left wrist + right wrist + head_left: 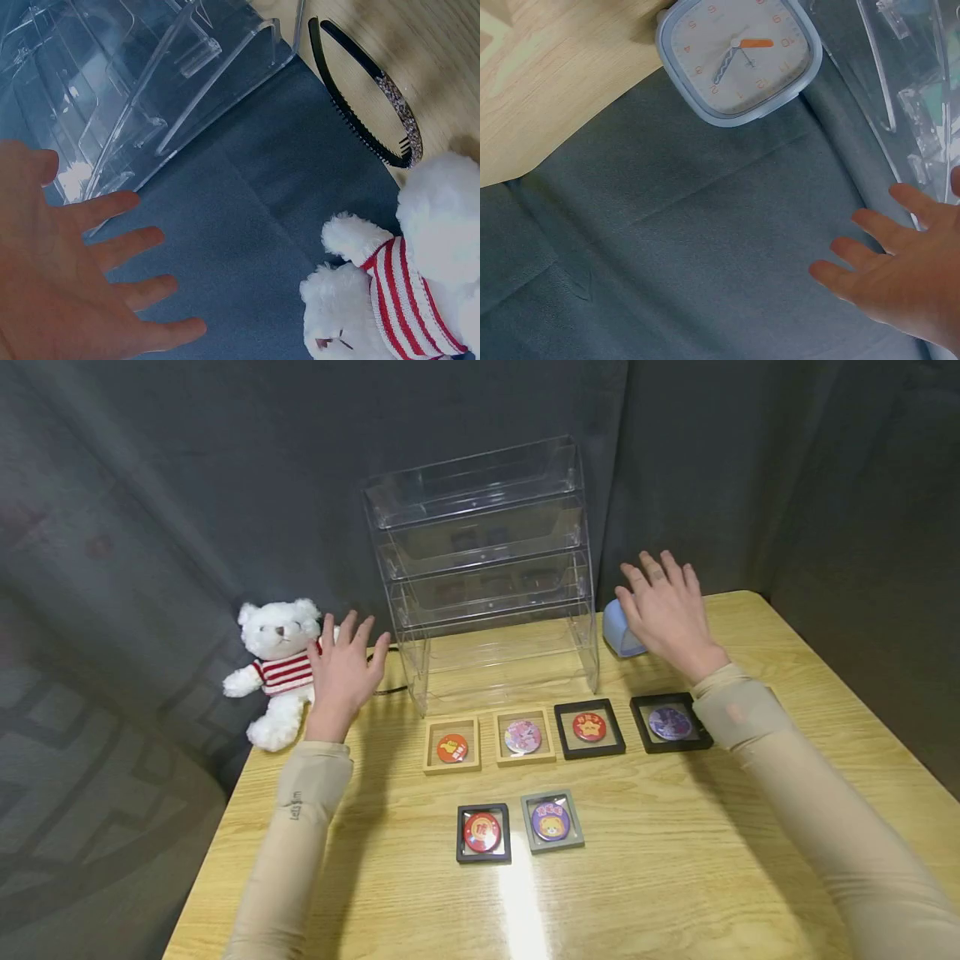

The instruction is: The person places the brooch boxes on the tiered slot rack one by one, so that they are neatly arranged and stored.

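Observation:
Both hands are raised with fingers spread and hold nothing. My left hand (pixel 345 672) hovers between the white teddy bear (pixel 277 639) in its red-striped sweater and the clear tiered display rack (pixel 487 560). In the left wrist view a black headband (pixel 367 97) with a glittery section lies near the bear. My right hand (pixel 670 618) is to the right of the rack and overlaps a light blue clock (pixel 618 631) in the head view. The right wrist view shows the face of that clock (pixel 739 56), with an orange hand.
In front of the rack stand two light wooden frames (pixel 426 758) and two black frames (pixel 562 743), each with a round badge. Nearer lie a smaller black frame (pixel 461 852) and a grey frame (pixel 573 831), also with badges. Dark curtains (pixel 697 468) surround the wooden table (pixel 637 877).

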### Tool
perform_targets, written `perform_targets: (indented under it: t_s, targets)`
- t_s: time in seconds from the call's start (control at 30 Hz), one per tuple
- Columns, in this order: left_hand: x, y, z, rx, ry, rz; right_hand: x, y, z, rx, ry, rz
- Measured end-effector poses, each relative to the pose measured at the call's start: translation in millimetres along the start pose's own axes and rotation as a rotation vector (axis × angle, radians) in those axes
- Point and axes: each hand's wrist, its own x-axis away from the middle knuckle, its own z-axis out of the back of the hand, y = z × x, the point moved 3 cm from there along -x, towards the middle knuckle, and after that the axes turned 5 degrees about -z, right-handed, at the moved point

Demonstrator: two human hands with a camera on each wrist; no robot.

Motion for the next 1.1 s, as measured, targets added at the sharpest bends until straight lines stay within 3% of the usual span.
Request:
perform_targets:
  t_s: [0.3,0.83,1.1]
  targets:
    - [-0.5,-0.9,-1.2,0.001,-0.004,-0.011,0.0,1.0,-5.7,0.000,-0.042,0.002]
    - [1.0,3.1,-5.1,0.049,0.013,-0.021,3.7,1.7,-3.1,-0.017,0.016,0.008]
    - [3.8,3.7,-7.7,0.066,0.031,-0.016,6.1,3.0,-3.6,-0.028,-0.021,-0.003]
